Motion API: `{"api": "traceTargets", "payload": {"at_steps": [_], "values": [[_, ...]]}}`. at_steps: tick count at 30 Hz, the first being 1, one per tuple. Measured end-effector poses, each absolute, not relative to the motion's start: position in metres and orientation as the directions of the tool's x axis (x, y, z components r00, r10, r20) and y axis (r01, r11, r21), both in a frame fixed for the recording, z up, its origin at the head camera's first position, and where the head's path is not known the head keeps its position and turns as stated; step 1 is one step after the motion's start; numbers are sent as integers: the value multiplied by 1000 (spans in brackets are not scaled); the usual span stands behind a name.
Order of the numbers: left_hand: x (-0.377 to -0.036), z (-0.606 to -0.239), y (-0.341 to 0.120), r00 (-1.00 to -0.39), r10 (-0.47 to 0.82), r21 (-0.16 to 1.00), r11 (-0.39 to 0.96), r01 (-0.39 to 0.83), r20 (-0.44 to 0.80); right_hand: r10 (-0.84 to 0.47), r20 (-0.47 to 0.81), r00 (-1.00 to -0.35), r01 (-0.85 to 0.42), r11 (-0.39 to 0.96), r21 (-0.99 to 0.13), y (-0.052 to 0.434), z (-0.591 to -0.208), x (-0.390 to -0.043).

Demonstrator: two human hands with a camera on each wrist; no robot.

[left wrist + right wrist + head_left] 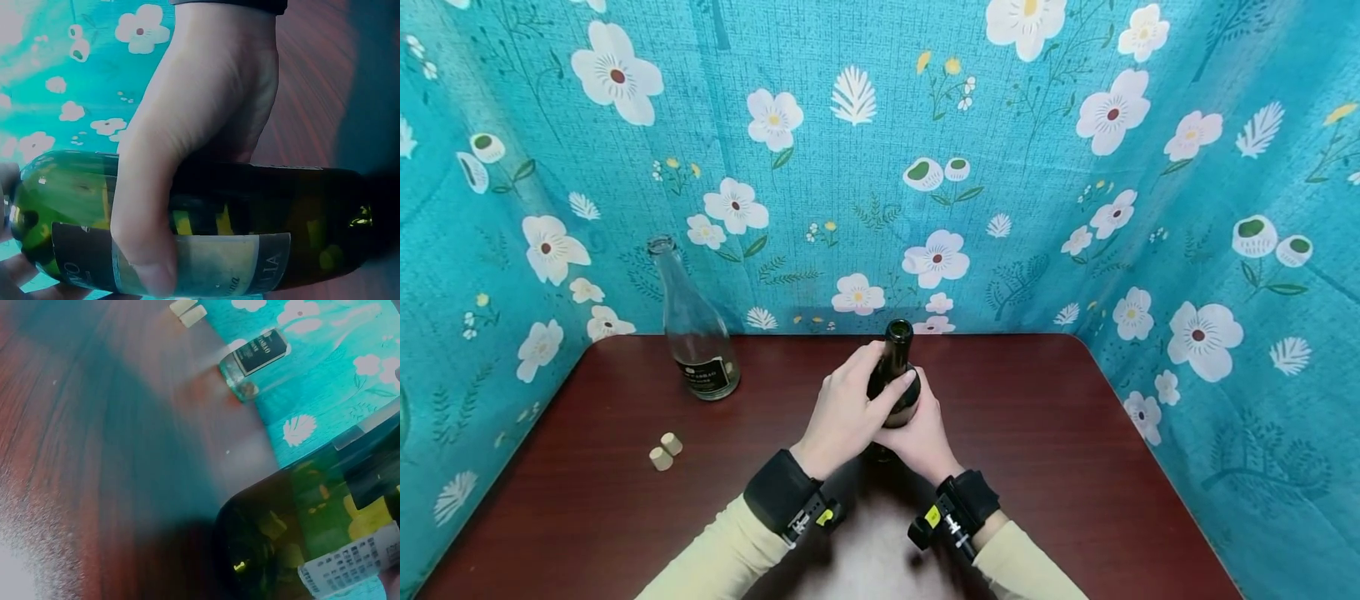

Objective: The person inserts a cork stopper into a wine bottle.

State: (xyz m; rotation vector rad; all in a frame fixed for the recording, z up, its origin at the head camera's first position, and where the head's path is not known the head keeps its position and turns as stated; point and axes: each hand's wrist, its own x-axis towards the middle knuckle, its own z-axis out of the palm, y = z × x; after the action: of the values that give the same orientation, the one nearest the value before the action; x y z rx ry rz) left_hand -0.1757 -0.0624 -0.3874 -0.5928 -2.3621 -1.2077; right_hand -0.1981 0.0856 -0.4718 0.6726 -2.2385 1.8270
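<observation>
Green bottle stood upright at frame centre on table, clasped by left hand and right hand, fingers wrapped round body. Mouth uncorked, apparently. Corks lower left, beside clear bottle. Step judged: steadying; next, one hand freed for cork.

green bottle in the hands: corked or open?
Open. In the head view the green bottle shows a bare dark mouth with no stopper, and two corks lie on the table. Both hands grip its body.
</observation>
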Motion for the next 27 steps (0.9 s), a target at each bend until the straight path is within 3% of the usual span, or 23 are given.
{"api": "traceTargets", "payload": {"at_steps": [13, 25, 27], "values": [[-183, -404, -72, -851, 162, 669, 552, 497, 499, -217, 347, -912, -382, 147, -912, 80, -468, -199], [-170, -430, -92, -861, 230, 712, 486, 506, 455, -241, 360, -901, -398, 136, -907, 85, -484, -206], [-164, -437, -106, -858, 226, 681, 529, 506, 462, -243, 345, -907, -383, 132, -914, 85, -484, -204]]}}
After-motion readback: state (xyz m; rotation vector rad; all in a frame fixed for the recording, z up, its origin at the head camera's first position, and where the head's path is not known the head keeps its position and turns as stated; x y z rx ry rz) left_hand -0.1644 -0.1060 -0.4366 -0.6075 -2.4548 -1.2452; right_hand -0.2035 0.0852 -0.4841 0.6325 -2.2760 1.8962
